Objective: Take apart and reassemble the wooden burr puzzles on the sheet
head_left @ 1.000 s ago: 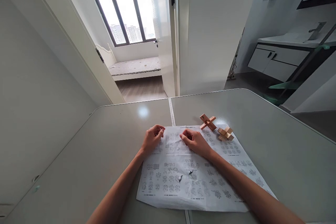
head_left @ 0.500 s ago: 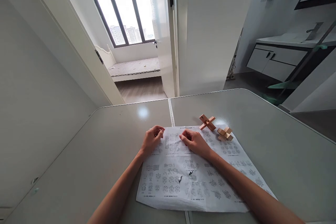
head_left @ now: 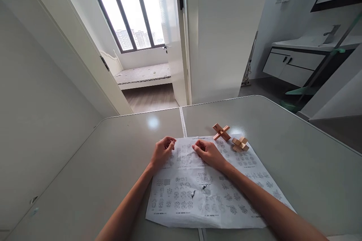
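Sheet: a creased paper (head_left: 195,220) printed with rows of small diagrams is being supported by the grey table (head_left: 118,143), across the centre seam; its right part is being crossed by the right forearm (head_left: 254,190).
Spots: two small marks (head_left: 193,194) are being shown mid-sheet, holes or scraps, cannot be told.
Right hand (head_left: 208,151): being held over the sheet's upper middle, fingers curled inward; palm is being hidden, so grip or closure cannot be told.
Left hand (head_left: 164,150): being held at the sheet's upper left edge, fingers half bent, gap visible between thumb and index; nothing is being visibly gripped.
Pale block puzzle (head_left: 240,144): being carried by the sheet's upper right corner, untouched.
Reddish wooden cross (head_left: 221,132): being propped at the top edge, tilted, just left of the pale one, beyond the right hand.
Right background: a sink cabinet (head_left: 294,66) is being shown.
Far room: a bed (head_left: 143,73) is being lit by a window (head_left: 128,17).
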`<action>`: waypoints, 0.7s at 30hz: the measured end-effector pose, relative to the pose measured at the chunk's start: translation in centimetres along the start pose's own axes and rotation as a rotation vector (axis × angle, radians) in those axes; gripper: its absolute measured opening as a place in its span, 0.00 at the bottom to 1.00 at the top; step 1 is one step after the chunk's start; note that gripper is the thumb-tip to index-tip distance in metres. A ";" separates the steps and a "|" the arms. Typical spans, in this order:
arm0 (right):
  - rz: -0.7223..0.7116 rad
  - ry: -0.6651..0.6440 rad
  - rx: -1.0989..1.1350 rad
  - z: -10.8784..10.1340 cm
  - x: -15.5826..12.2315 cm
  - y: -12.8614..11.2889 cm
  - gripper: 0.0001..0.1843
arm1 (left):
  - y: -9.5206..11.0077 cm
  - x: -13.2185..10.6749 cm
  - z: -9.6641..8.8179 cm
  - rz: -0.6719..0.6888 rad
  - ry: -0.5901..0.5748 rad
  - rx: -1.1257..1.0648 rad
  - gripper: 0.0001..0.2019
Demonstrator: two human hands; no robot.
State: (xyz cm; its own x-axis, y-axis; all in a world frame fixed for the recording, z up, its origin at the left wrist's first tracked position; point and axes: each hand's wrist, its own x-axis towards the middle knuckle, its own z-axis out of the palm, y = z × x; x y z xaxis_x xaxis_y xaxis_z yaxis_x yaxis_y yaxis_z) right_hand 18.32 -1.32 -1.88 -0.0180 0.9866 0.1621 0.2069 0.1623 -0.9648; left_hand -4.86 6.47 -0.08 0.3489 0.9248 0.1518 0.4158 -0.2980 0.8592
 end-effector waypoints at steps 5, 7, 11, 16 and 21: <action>0.074 0.032 0.212 0.0 0.3 -0.1 0.26 | 0.1 0.1 -0.1 0.002 0.002 -0.005 0.14; 0.099 0.058 0.312 -0.1 0.5 -0.3 0.28 | 0.2 0.1 -0.1 0.001 0.007 -0.004 0.14; 0.125 0.119 0.481 -0.7 1.0 -0.7 0.30 | 0.4 0.2 -0.1 0.001 0.009 -0.005 0.13; 0.130 0.160 0.684 -1.7 1.2 -0.9 0.35 | 0.7 0.2 -0.2 0.006 0.000 -0.005 0.13; 0.083 0.209 0.878 -2.3 1.0 -0.7 0.38 | 0.9 0.3 -0.3 0.000 0.000 -0.011 0.13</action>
State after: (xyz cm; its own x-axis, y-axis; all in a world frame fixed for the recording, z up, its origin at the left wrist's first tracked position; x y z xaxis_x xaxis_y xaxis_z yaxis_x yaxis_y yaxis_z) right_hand 20.44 -0.53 -0.52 0.1592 0.9866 0.0365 -0.6225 0.1290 -0.7719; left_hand -4.63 6.50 0.83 0.3487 0.9248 0.1520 0.4068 -0.2954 0.8645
